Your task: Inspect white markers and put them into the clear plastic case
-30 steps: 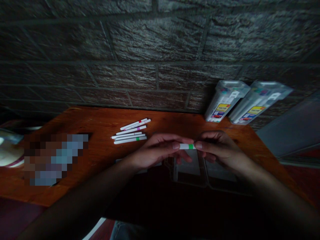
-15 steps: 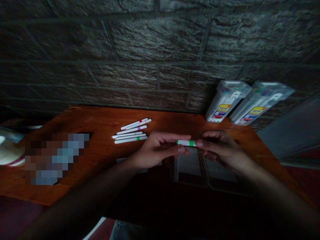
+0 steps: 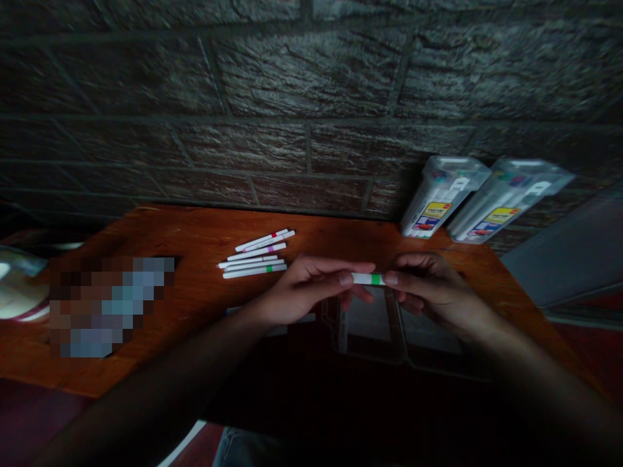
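Between my two hands lies a white marker (image 3: 363,279) with a green band, held level above the table. My left hand (image 3: 316,285) pinches its left end between thumb and fingers. The thumb and fingers of my right hand (image 3: 423,285) are closed on the other end, which they hide. Below the hands an opened clear plastic case (image 3: 367,321) lies in deep shadow. Several white markers (image 3: 256,263) with red, purple and green bands lie in a loose group left of my left hand. More white markers (image 3: 278,331) show partly beneath my left wrist.
Two clear cases (image 3: 435,201) of markers stand upright against the brick wall (image 3: 311,146) at the back right. A blurred-out object (image 3: 121,305) lies on the wooden table (image 3: 185,237) at the left. A pale round container (image 3: 22,292) stands at the left edge.
Half a second ago my left thumb was off the marker and its green left end showed; now the thumb is back on it. My right hand has kept its grip.
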Tool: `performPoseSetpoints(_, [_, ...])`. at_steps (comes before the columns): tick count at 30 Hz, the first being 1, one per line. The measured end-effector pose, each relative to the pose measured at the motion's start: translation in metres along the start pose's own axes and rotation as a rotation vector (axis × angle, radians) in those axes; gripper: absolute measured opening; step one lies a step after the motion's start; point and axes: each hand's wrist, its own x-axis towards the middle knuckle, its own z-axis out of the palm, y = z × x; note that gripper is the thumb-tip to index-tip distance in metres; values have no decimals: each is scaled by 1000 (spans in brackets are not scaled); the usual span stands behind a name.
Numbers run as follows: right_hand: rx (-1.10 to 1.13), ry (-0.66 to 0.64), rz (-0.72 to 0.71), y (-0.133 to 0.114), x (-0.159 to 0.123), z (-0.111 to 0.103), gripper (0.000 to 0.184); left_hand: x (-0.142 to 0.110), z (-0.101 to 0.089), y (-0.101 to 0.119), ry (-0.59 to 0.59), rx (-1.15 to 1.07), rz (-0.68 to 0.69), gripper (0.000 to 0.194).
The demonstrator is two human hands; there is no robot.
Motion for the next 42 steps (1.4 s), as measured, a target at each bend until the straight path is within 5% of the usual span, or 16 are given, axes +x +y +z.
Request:
performPoseSetpoints(10, [-34,3,5,1,-2,-1,32,1,3,-1,16,-151,-82,37])
performPoseSetpoints(42, [-32,4,18,0,-1,0,31,0,3,6,2,-14,-50,34])
